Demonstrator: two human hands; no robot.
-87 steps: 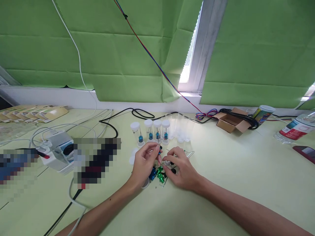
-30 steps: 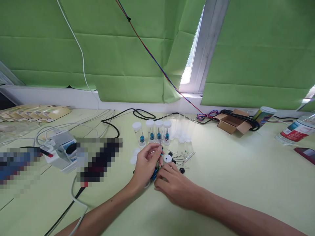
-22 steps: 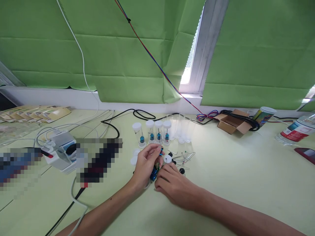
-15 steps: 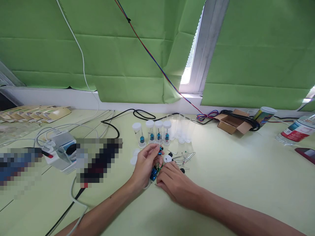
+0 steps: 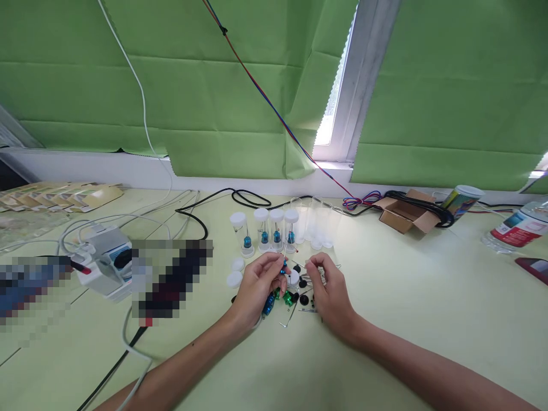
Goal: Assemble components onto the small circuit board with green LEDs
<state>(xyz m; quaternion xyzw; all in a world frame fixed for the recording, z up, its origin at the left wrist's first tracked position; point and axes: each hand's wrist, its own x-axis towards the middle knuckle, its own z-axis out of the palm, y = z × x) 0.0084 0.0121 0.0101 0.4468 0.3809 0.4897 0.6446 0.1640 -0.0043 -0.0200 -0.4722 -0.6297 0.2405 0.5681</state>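
Observation:
My left hand point(image 5: 257, 285) pinches a small blue part point(image 5: 283, 266) with a thin metal rod standing up from it. To its right, my right hand point(image 5: 336, 294) is closed, thumb against fingertips; whatever it may hold is too small to make out. Between the hands lie green parts point(image 5: 288, 298), a larger blue part point(image 5: 269, 304), black round pieces point(image 5: 303, 299), a white cap point(image 5: 293, 278) and several thin metal rods, one a bent rod point(image 5: 291, 315). Behind them stand several clear capped tubes point(image 5: 264, 231), each with a blue part inside.
Two white lids point(image 5: 234, 279) lie left of my left hand. Uncapped clear tubes point(image 5: 319, 225) stand behind my right hand. A cardboard box point(image 5: 402, 216) and a bottle point(image 5: 520, 228) are at the right. A white power strip point(image 5: 107, 257) with cables lies at the left.
My right hand has moved right and up from the pile to the metal rods, uncovering green parts, black pieces and a bent rod. My left hand keeps the blue part, shifted slightly right.

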